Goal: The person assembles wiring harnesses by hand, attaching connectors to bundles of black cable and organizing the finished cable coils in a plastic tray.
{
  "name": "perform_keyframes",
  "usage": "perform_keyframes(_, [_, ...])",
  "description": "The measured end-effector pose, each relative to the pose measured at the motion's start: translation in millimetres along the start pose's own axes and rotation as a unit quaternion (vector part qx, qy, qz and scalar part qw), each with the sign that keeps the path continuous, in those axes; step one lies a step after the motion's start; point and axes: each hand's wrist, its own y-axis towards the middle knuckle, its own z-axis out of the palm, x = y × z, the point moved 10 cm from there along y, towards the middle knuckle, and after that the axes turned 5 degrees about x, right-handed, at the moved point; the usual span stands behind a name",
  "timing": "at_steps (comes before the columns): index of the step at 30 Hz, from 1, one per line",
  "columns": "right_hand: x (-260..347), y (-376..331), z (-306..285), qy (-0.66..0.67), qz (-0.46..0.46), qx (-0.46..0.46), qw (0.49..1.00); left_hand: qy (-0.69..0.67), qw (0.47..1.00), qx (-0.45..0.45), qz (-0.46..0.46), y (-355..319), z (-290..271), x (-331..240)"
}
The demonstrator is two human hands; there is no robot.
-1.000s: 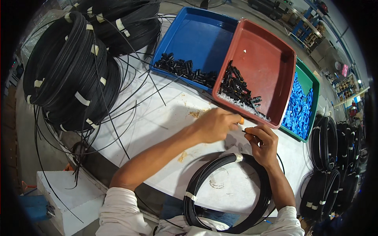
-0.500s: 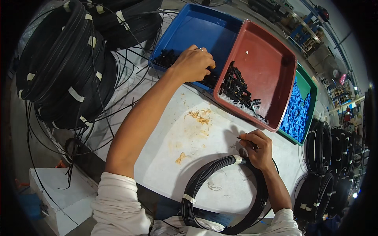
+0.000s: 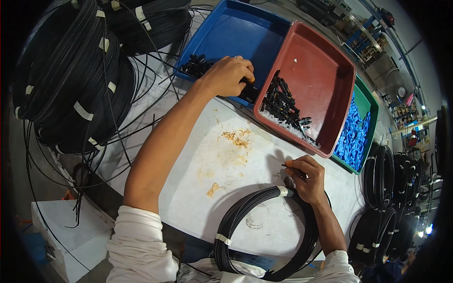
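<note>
The left hand (image 3: 230,75) reaches into the blue tray (image 3: 236,35), fingers curled on small black parts (image 3: 198,64) — the right hand (image 3: 306,177) pinches a thin black cable end (image 3: 286,165).

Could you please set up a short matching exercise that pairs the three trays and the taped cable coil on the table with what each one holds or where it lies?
Things:
1. blue tray
2. red tray
3. green tray
4. cable coil

Descriptions:
A. heaped with small blue parts
B. lies at the table's near edge, by the right hand
C. black parts, with the left hand reaching in
D. black parts along its near wall, no hand in it

Pairs: 1-C, 2-D, 3-A, 4-B
</note>
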Motion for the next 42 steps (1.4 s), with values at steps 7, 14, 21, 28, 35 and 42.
perform_keyframes(7, [1, 2, 2, 0.005, 0.002, 0.012, 1.000, -0.005, 1.000, 0.019, 0.012, 7, 3, -11])
perform_keyframes(14, [0, 0, 0, 0.001, 0.004, 0.011, 1.000, 0.083, 0.995, 0.037, -0.045, -2, -19, 16])
perform_keyframes(21, [-5, -1, 1, 0.019, 0.007, 0.014, 1.000, 0.074, 0.994, -0.048, -0.061, -22, -48, 33])
perform_keyframes(28, [-8, -1, 2, 0.026, 0.007, 0.012, 1.000, 0.059, 0.996, 0.070, -0.011, -13, -34, 5])
perform_keyframes(35, [-8, -2, 3, 0.024, 0.007, 0.023, 0.999, 0.065, 0.990, 0.126, 0.005, -7, -7, -7])
perform_keyframes(42, [-10, -3, 3, 0.035, 0.003, 0.024, 0.999, 0.131, 0.972, 0.169, -0.097, -8, -11, 13])
